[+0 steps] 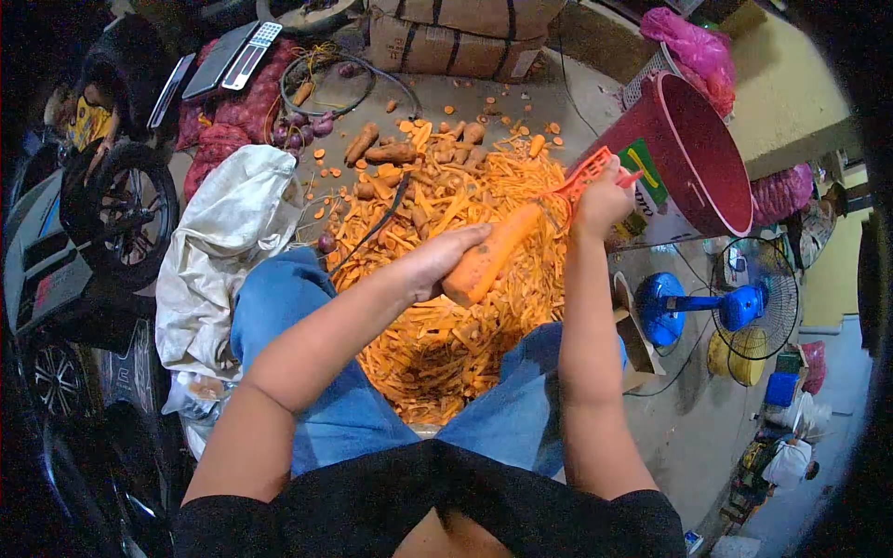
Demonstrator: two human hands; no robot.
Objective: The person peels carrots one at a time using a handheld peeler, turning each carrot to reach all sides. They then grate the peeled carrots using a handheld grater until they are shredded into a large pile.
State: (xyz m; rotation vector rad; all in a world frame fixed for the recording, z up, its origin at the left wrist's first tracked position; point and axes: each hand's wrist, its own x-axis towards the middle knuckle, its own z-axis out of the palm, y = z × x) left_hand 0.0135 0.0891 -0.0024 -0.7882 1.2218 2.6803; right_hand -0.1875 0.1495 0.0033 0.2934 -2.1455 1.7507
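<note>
A large carrot [498, 253], mostly peeled to bright orange, lies slanted across the middle of the head view. My left hand [451, 259] is wrapped round its thick lower end. My right hand [603, 202] grips a red-orange peeler [588, 171] with a lattice-patterned body, its head right at the carrot's far tip. Beneath both hands spreads a big heap of orange carrot peelings [437, 325] between my knees. Several unpeeled brown carrots [391, 152] rest at the heap's far side, among small cut carrot ends.
A red bucket [614, 130] lies tilted at the right, near a blue fan [716, 302]. To the left are a white sack [223, 242], red net bags of onions [256, 93] with a scale [233, 65] on top, and parked motorbikes [130, 205]. Cardboard boxes [456, 42] stand behind.
</note>
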